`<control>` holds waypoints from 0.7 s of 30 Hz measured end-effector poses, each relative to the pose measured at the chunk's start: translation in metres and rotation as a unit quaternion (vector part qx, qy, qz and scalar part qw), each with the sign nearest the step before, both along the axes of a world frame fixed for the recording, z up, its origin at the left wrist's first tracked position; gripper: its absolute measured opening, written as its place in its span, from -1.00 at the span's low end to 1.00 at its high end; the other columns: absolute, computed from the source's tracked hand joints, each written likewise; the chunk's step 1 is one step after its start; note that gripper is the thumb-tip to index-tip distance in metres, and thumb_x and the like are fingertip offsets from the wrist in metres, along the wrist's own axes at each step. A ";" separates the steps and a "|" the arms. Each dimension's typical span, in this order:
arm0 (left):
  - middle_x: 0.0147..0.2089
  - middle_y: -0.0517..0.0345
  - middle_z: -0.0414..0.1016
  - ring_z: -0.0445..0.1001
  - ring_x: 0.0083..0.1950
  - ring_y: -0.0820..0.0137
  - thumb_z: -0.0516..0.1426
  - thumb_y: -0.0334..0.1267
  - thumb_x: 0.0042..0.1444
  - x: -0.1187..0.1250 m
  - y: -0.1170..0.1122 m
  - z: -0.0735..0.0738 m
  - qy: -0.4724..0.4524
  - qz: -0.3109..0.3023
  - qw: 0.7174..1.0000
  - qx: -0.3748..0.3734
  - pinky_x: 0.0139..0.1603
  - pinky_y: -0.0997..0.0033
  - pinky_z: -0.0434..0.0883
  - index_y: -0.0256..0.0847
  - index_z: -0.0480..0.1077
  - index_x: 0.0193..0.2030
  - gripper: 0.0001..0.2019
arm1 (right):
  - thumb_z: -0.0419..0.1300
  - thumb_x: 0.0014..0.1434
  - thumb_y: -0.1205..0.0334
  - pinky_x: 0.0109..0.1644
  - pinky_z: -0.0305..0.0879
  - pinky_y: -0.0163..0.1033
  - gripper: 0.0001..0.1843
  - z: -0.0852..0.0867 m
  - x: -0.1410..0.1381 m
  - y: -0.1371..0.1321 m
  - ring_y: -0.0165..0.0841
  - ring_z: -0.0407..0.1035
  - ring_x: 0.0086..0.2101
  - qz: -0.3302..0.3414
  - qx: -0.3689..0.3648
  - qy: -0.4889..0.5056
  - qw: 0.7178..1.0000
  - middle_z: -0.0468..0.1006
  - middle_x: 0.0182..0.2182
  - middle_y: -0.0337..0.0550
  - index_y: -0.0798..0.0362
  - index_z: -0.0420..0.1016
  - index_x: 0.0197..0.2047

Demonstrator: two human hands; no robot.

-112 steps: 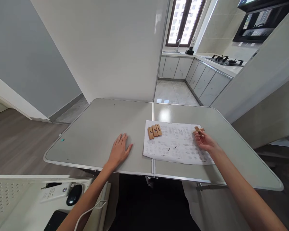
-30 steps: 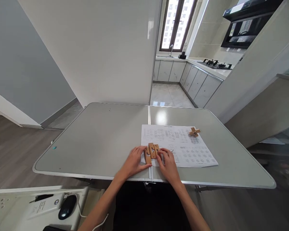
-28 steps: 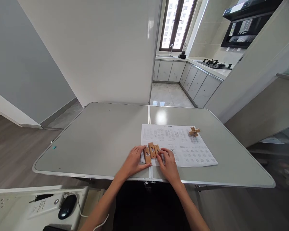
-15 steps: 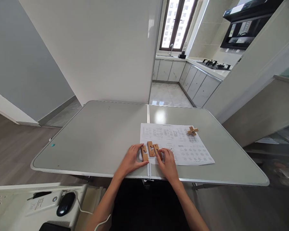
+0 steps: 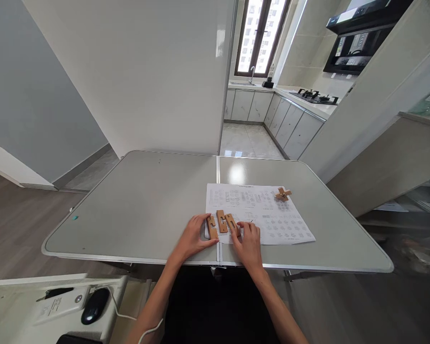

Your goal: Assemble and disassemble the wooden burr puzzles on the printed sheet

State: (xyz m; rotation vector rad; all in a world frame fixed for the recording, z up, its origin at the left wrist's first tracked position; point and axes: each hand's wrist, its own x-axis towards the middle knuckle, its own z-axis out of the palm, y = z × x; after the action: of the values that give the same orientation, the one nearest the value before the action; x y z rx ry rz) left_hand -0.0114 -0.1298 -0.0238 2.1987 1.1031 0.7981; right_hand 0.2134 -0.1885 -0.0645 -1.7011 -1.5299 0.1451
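Three notched, numbered wooden puzzle pieces lie side by side near the front edge of a printed sheet (image 5: 257, 228). My left hand (image 5: 191, 239) grips the left wooden puzzle piece (image 5: 212, 229) by its two ends, thumb at the near end and fingertips at the far end. The middle wooden puzzle piece (image 5: 221, 222) lies untouched between my hands. On the right wooden puzzle piece (image 5: 230, 221), which has a slot and lies tilted, the fingers of my right hand (image 5: 250, 244) are closed; they hide its right side.
A cross of joined wooden pieces (image 5: 283, 194) sits at the sheet's far right corner. The folding table (image 5: 136, 200) has a seam (image 5: 218, 169) down its middle. A small teal bit (image 5: 75, 218) lies near the left edge. At lower left, a white surface carries a black mouse (image 5: 95, 306).
The right piece has turned slightly, its far end swinging left, and more of its slot shows. My left hand keeps its hold. The whole view has shifted a little.
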 end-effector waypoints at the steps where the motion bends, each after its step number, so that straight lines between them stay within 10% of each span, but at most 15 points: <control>1: 0.34 -0.03 0.40 0.37 0.35 0.06 0.40 0.01 0.08 0.000 0.000 0.000 0.001 0.001 1.000 -0.001 0.38 -0.03 0.35 -0.03 0.20 0.41 -0.20 | 0.14 0.38 0.07 0.02 0.31 0.05 -0.76 -0.001 -0.001 0.000 -0.05 0.32 -0.09 -0.014 -0.004 -0.015 1.000 0.49 -0.11 0.04 0.03 0.44 -0.02; 21: 0.39 -0.03 0.32 0.23 0.43 0.04 0.32 -0.27 0.10 0.002 -0.002 0.005 0.025 -0.020 0.998 0.055 0.44 -0.08 0.29 -0.03 0.27 0.36 -0.32 | 0.00 0.49 0.06 -0.06 0.22 -0.05 -0.71 0.000 0.001 -0.005 -0.12 0.36 -0.20 -0.004 -0.017 -0.015 1.000 0.54 -0.24 -0.03 0.02 0.45 -0.14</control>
State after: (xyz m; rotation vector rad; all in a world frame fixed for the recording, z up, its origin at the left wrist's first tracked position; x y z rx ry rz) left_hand -0.0097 -0.1322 -0.0188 2.3370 1.0590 0.8081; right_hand 0.2145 -0.1932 -0.0643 -1.7437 -1.5512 0.1422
